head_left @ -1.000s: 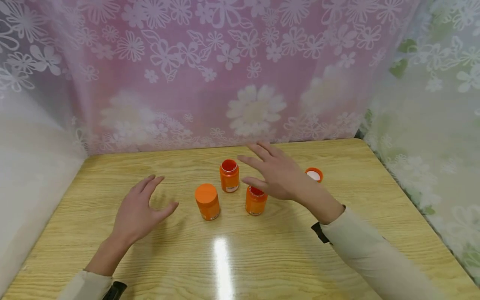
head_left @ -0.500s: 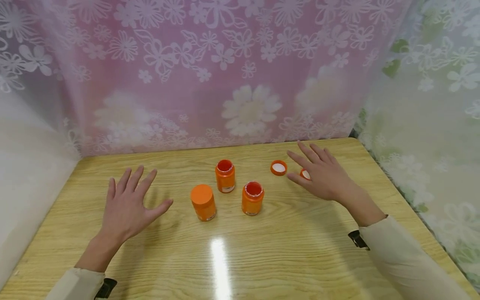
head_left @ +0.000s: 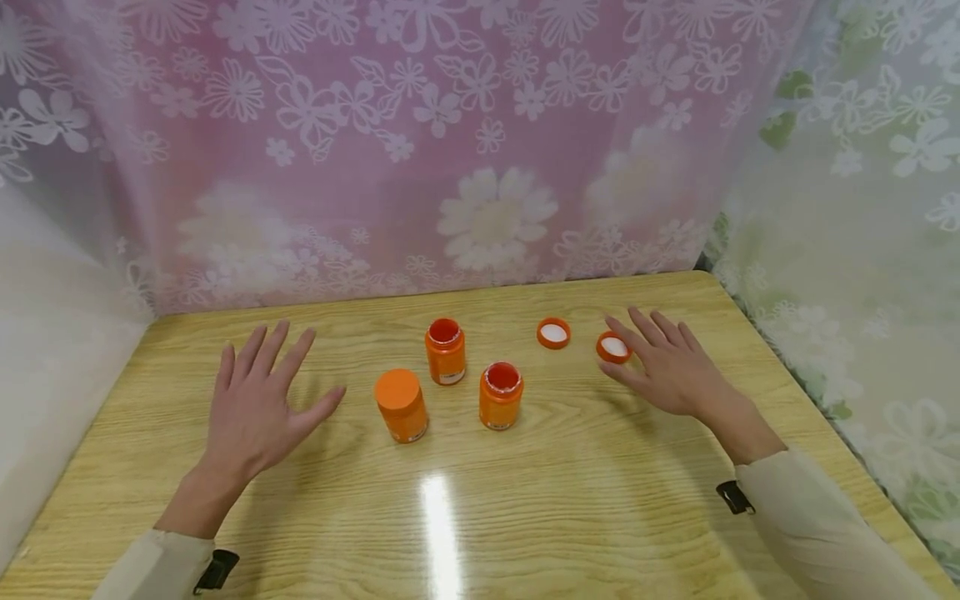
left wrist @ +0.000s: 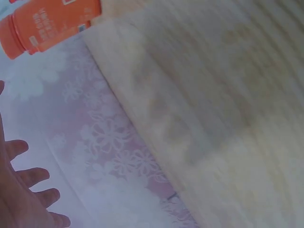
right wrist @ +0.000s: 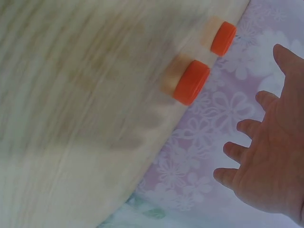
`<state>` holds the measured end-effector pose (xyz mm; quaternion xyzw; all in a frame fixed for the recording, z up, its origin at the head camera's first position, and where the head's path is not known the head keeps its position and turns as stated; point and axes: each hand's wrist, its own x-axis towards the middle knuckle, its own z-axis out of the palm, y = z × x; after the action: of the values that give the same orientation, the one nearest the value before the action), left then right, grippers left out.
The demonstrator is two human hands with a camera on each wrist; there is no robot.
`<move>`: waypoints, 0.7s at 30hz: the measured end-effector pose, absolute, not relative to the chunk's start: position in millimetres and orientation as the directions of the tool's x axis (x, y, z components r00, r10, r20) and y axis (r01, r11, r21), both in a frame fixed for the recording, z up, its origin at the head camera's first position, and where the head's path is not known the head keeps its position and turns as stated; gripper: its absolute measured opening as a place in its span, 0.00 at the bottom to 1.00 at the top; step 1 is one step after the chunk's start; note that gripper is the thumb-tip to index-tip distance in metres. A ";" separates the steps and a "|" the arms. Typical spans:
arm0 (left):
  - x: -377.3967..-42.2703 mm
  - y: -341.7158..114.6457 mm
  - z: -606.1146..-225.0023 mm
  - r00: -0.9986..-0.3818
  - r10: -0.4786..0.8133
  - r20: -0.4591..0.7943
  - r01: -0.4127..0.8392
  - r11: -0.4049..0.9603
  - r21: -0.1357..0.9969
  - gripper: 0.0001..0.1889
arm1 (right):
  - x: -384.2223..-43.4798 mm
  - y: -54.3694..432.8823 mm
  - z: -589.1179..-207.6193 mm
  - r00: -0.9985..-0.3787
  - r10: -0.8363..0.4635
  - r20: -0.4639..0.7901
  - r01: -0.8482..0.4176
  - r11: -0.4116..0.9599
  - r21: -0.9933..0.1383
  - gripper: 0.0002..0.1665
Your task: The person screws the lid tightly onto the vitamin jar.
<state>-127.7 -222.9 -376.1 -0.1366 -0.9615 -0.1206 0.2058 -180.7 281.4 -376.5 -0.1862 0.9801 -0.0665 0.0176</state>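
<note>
Three orange jars stand upright in the middle of the table. The nearest-left capped jar (head_left: 401, 407) wears its lid. Behind it an uncapped jar (head_left: 446, 354) shows a red inside, and a second uncapped jar (head_left: 500, 398) stands to the right. Two orange lids, the left lid (head_left: 553, 333) and the right lid (head_left: 613, 347), lie with white undersides up. My left hand (head_left: 255, 404) hovers left of the jars, fingers spread, holding nothing. With straight, spread fingers, my right hand (head_left: 671, 367) hovers beside the right lid, also holding nothing.
The wooden table (head_left: 585, 517) has a bright light streak near its front. A pink flowered curtain (head_left: 495, 150) hangs behind its back edge. Pale curtains, one of them the green-patterned right curtain (head_left: 862, 292), hang at both sides.
My right hand has moved right, away from above the front uncapped jar, uncovering both lids. My left hand has spread its fingers and shifted slightly left.
</note>
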 end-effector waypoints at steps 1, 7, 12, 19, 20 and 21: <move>-128.2 -219.8 -373.4 -0.874 0.218 0.433 0.321 0.930 0.180 0.42 | -180.8 283.1 -378.1 -0.931 -0.364 -0.015 -0.358 0.923 -0.138 0.46; -132.0 -193.9 -360.0 -0.843 0.251 0.475 0.376 0.907 0.189 0.41 | -181.4 287.9 -384.1 -0.935 -0.354 -0.029 -0.347 0.926 -0.147 0.46; -137.3 -170.2 -354.2 -0.798 0.282 0.532 0.436 0.880 0.187 0.40 | -181.2 288.1 -386.6 -0.935 -0.354 -0.020 -0.346 0.925 -0.158 0.45; -140.4 -139.8 -346.3 -0.752 0.340 0.564 0.507 0.845 0.167 0.41 | -179.6 290.5 -388.6 -0.939 -0.343 -0.003 -0.338 0.928 -0.158 0.45; -140.7 -135.7 -345.5 -0.747 0.349 0.566 0.514 0.843 0.158 0.41 | -179.4 291.0 -388.9 -0.940 -0.342 0.000 -0.338 0.928 -0.157 0.45; -140.7 -131.9 -344.7 -0.740 0.359 0.568 0.521 0.840 0.149 0.41 | -179.2 291.4 -389.2 -0.940 -0.342 0.002 -0.338 0.928 -0.156 0.45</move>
<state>-140.7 -131.9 -344.7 -0.2390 -0.9206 -0.1507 0.2695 -179.2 291.4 -389.2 -0.1733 0.9818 -0.0770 0.0126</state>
